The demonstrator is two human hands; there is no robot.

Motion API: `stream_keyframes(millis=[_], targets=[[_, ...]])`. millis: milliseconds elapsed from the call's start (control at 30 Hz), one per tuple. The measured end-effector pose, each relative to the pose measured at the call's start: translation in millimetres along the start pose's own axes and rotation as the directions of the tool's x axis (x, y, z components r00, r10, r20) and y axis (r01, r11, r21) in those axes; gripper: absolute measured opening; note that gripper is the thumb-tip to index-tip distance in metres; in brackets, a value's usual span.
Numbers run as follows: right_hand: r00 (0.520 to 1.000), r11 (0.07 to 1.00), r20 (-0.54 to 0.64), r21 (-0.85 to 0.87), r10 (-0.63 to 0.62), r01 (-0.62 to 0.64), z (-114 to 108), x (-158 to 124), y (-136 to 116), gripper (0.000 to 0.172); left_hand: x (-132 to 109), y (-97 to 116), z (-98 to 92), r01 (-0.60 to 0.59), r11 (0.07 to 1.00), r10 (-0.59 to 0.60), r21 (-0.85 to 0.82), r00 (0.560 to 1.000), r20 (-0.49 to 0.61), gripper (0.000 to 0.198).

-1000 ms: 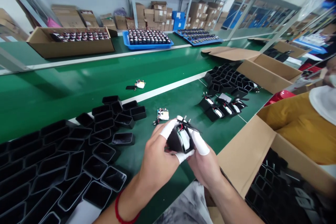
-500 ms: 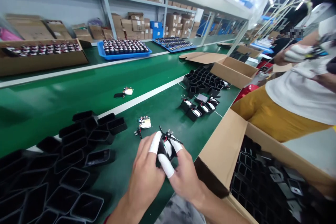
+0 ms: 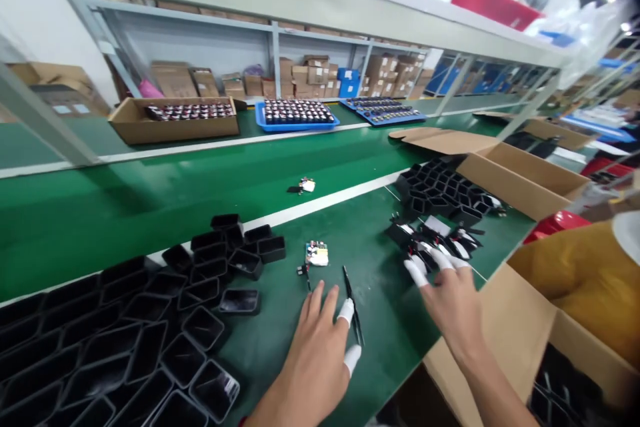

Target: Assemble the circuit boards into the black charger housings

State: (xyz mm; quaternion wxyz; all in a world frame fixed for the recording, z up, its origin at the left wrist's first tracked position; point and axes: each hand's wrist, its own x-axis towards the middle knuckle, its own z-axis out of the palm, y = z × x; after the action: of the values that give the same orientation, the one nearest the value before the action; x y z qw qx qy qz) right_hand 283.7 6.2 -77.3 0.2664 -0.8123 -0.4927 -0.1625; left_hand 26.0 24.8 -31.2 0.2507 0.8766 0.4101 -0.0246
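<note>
Head view: your left hand (image 3: 320, 347) lies with its grip apart on the green counter (image 3: 150, 213). One pair of tweezers (image 3: 353, 307) is just right of it, and one circuit board (image 3: 317, 253) is farther off. Your right hand (image 3: 453, 303), grip apart, hovers near the filled housings (image 3: 430, 237). Half a second ago both hands clamped one black housing; now both are empty.

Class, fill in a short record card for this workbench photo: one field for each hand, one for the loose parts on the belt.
Left hand: open, flat on the green belt, black tweezers beside it.
Right hand: open, fingers spread, next to the filled black cases.
Loose parts: circuit board; empty black cases at left.
</note>
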Motion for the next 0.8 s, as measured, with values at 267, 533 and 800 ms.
stream_keyframes(millis=[267,533,800], targets=[[0.628,0.656,0.357,-0.052,-0.692,0.753,74.2,146.7,-135.9,0.024,-30.8,-31.9,-37.8,-0.002,0.999,0.010,0.038,0.979,-0.202,0.024],[0.301,0.501,0.626,0.168,-0.720,0.849,183.5,223.5,-196.1,0.026,-53.8,-81.4,-47.8,0.175,0.977,-0.135,0.121,0.950,-0.282,0.023],[0.605,0.754,0.450,0.358,-0.656,0.551,131.9,232.8,-184.2,0.029,8.6,-90.7,-71.4,0.314,0.948,-0.270,0.056,0.882,-0.386,0.030]])
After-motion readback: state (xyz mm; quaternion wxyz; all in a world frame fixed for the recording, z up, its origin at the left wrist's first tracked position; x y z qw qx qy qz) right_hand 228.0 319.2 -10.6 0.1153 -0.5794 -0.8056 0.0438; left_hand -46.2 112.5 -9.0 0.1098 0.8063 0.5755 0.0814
